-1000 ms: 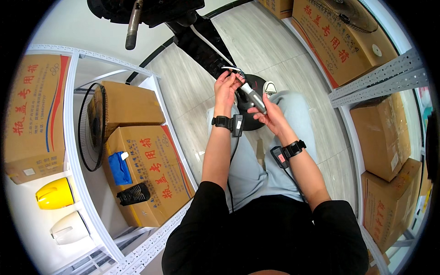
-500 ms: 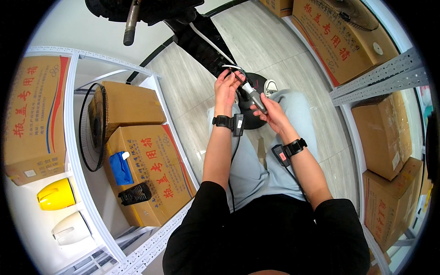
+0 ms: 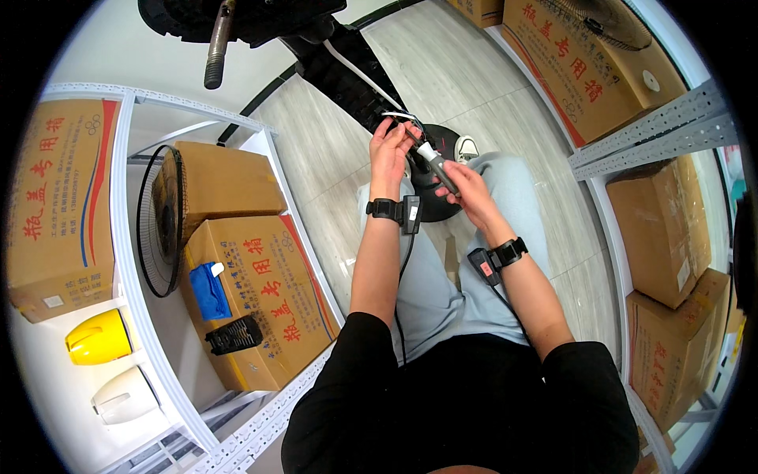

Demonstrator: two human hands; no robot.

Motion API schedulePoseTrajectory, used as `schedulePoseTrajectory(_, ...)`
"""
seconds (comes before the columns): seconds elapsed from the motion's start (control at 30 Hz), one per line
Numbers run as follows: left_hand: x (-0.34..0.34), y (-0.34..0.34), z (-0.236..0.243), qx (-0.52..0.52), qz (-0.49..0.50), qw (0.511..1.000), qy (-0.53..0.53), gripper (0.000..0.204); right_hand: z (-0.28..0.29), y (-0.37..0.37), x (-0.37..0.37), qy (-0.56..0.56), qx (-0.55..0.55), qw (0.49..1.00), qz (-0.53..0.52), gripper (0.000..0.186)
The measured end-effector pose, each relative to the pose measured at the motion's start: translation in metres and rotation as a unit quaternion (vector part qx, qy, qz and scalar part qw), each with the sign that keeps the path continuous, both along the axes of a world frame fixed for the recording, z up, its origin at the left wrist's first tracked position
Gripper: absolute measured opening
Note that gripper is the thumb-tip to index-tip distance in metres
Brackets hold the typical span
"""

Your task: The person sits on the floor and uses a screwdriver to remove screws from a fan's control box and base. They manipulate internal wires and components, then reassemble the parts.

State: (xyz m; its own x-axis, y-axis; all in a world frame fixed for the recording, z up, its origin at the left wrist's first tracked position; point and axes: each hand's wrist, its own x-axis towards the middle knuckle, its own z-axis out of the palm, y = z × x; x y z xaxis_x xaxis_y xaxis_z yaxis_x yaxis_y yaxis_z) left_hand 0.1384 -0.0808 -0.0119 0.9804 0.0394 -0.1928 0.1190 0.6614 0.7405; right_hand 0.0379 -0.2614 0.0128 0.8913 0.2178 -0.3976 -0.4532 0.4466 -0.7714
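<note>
Two black straps [image 3: 384, 209] circled the wrists. The right hand [image 3: 467, 188] was wrapped around one grey-and-white screwdriver [image 3: 439, 167], over one round black base [image 3: 444, 141]; the left hand [image 3: 387, 156] bunched its fingers by the tool's far end, holding what I couldn't tell. White wire [image 3: 399, 114] crowded just beyond, beside one black post [image 3: 347, 71]. Two covers, yellow [image 3: 100, 337] and white [image 3: 126, 395], sat leftward.

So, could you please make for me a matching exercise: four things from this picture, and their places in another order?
Things:
1. grey-handled screwdriver
2. yellow shell
3. white cable
4. blue cloth

Places:
A. beside the white shell
B. on a cardboard box
C. in the right hand
D. along the black column

Pairs: 1-C, 2-A, 3-D, 4-B
</note>
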Motion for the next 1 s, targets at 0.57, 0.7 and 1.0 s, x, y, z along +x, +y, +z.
schedulePoseTrajectory(0.57, -0.003, 0.0, 0.008, -0.014, 0.007, 0.999, -0.035, 0.036, -0.001, 0.0, 0.005, 0.009, -0.015, 1.0, -0.007, 0.035)
schedulePoseTrajectory(0.7, -0.002, 0.0, 0.007, -0.027, 0.005, 0.999, -0.032, 0.039, -0.003, -0.001, 0.005, 0.017, -0.032, 0.999, 0.011, 0.034)
schedulePoseTrajectory(1.0, 0.001, 0.0, 0.004, -0.04, 0.01, 0.998, -0.047, 0.031, -0.029, 0.008, 0.003, -0.243, -0.324, 0.908, -0.105, 0.04)
